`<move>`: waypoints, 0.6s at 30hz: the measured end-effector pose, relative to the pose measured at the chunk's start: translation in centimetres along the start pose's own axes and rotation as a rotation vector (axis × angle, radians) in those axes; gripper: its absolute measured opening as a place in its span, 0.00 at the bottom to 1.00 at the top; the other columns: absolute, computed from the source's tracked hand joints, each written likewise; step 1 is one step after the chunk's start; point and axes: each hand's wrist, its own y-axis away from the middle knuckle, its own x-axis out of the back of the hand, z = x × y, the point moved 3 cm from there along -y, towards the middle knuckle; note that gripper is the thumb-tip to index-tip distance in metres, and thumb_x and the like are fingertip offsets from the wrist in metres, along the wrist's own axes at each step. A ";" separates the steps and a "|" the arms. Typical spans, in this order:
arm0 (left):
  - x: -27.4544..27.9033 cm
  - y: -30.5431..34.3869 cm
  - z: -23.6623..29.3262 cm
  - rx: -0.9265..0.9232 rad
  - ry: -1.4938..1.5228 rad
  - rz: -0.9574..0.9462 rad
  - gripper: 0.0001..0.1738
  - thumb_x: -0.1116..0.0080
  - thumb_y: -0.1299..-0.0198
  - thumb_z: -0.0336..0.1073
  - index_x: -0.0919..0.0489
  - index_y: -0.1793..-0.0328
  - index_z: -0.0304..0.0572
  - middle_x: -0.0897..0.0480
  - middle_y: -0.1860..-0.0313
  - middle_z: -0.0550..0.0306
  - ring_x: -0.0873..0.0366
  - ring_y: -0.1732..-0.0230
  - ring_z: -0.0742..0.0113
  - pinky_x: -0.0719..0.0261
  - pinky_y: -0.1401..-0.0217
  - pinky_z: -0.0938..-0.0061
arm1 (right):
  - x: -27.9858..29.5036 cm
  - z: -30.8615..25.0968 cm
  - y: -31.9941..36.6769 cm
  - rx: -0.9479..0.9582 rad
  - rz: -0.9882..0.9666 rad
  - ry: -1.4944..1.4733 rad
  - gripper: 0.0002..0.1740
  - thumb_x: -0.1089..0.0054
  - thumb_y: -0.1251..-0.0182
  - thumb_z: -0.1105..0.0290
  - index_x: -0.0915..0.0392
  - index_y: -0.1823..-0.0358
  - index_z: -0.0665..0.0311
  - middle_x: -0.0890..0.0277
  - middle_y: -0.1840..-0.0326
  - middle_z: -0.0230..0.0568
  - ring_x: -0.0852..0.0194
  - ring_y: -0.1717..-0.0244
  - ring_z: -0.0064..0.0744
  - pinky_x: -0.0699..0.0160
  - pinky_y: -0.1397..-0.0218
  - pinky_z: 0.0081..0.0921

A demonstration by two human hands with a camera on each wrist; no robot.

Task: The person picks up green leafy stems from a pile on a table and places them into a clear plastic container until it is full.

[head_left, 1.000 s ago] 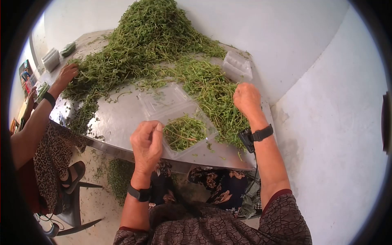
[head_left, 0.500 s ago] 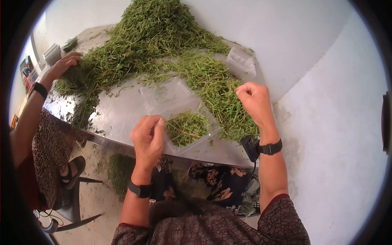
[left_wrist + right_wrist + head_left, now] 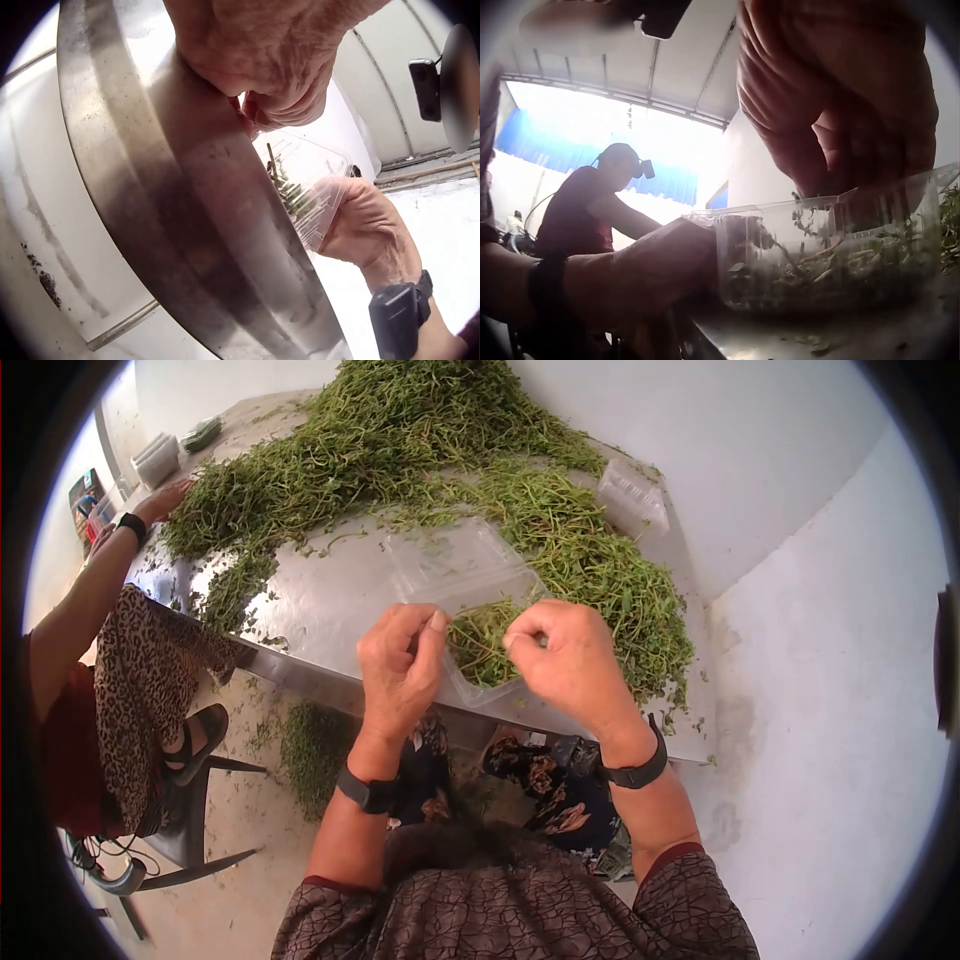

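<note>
In the head view a clear plastic box (image 3: 470,696) with its lid folded back (image 3: 450,555) lies near the table's front edge, green stems (image 3: 482,644) inside. My left hand (image 3: 400,670) is at its left side, fingers curled, thumb against the forefinger. Over its right side is my right hand (image 3: 578,665), thumb and forefinger pinched together. The right wrist view shows a stem (image 3: 784,251) running to the left hand (image 3: 660,262), and a small sprig (image 3: 804,220) at the fingertips of the right hand (image 3: 840,97). The fingertips are partly hidden.
A tall heap of greens (image 3: 430,415) stands at the back, and a looser pile (image 3: 610,575) spreads right of the box. Empty clear boxes (image 3: 632,498) lie at the back right. Another person's arm (image 3: 85,585) reaches to the heap's left end.
My right hand has come left and down from the loose pile to the box. My left hand stays beside the box. The head view has shifted slightly.
</note>
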 end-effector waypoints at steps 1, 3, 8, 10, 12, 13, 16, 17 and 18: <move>0.0 0.0 0.0 -0.007 0.006 0.002 0.07 0.43 0.33 0.29 0.19 0.62 0.32 0.21 0.71 0.57 0.28 0.72 0.72 0.30 0.67 0.76 | -0.2 -0.4 0.1 0.015 -0.059 -0.010 0.06 0.37 0.45 0.72 0.18 0.74 0.67 0.21 0.74 0.50 0.21 0.72 0.52 0.23 0.65 0.39; 0.0 0.0 0.0 -0.010 0.009 0.006 0.07 0.43 0.33 0.30 0.19 0.62 0.32 0.21 0.72 0.57 0.27 0.72 0.72 0.30 0.67 0.75 | -0.2 -1.1 0.3 0.000 -0.183 -0.017 0.06 0.38 0.40 0.75 0.18 0.68 0.72 0.18 0.70 0.45 0.20 0.68 0.33 0.25 0.61 0.29; 0.0 0.0 0.1 -0.012 0.001 0.008 0.07 0.43 0.33 0.30 0.19 0.63 0.33 0.20 0.72 0.56 0.27 0.72 0.70 0.29 0.67 0.74 | 0.3 -0.9 0.5 0.102 -0.127 -0.018 0.06 0.38 0.38 0.74 0.17 0.64 0.70 0.18 0.69 0.44 0.21 0.67 0.35 0.25 0.60 0.29; 0.0 -0.1 0.2 -0.004 -0.007 0.002 0.07 0.43 0.33 0.30 0.19 0.63 0.33 0.20 0.71 0.56 0.26 0.72 0.70 0.29 0.67 0.74 | 0.2 -1.0 0.8 0.137 -0.127 0.001 0.07 0.38 0.38 0.74 0.17 0.63 0.70 0.19 0.69 0.43 0.21 0.66 0.36 0.24 0.60 0.30; 0.1 -0.1 0.3 0.002 -0.016 -0.007 0.07 0.43 0.33 0.29 0.19 0.63 0.33 0.20 0.71 0.56 0.26 0.72 0.70 0.29 0.67 0.74 | -0.2 -1.4 1.1 0.129 -0.147 -0.033 0.05 0.38 0.40 0.71 0.16 0.65 0.64 0.21 0.72 0.48 0.22 0.65 0.50 0.25 0.57 0.42; 0.1 0.0 0.4 0.000 -0.008 -0.005 0.07 0.43 0.33 0.29 0.19 0.63 0.33 0.19 0.71 0.55 0.26 0.72 0.69 0.29 0.67 0.74 | -0.4 -1.4 1.1 0.128 -0.145 -0.033 0.05 0.38 0.40 0.71 0.16 0.65 0.64 0.21 0.72 0.48 0.22 0.65 0.50 0.25 0.57 0.42; 0.0 0.0 0.2 -0.019 -0.011 -0.011 0.06 0.44 0.33 0.29 0.20 0.62 0.33 0.19 0.70 0.55 0.25 0.71 0.69 0.28 0.66 0.74 | -1.1 -1.5 1.3 0.222 -0.160 0.072 0.07 0.38 0.39 0.71 0.18 0.61 0.64 0.22 0.72 0.48 0.23 0.64 0.52 0.27 0.52 0.43; 0.0 -0.1 0.0 -0.029 -0.027 -0.011 0.06 0.44 0.33 0.28 0.20 0.62 0.33 0.19 0.69 0.54 0.25 0.71 0.68 0.28 0.66 0.74 | -1.5 -1.3 1.4 0.297 -0.152 0.061 0.07 0.38 0.38 0.71 0.19 0.61 0.65 0.23 0.72 0.48 0.23 0.63 0.52 0.28 0.51 0.44; -0.1 -0.1 0.1 -0.037 -0.016 -0.019 0.06 0.44 0.33 0.28 0.20 0.62 0.33 0.19 0.69 0.54 0.25 0.71 0.68 0.28 0.66 0.74 | -1.8 -1.3 1.4 0.371 -0.143 0.053 0.08 0.39 0.38 0.71 0.19 0.60 0.65 0.23 0.73 0.49 0.24 0.63 0.53 0.29 0.49 0.45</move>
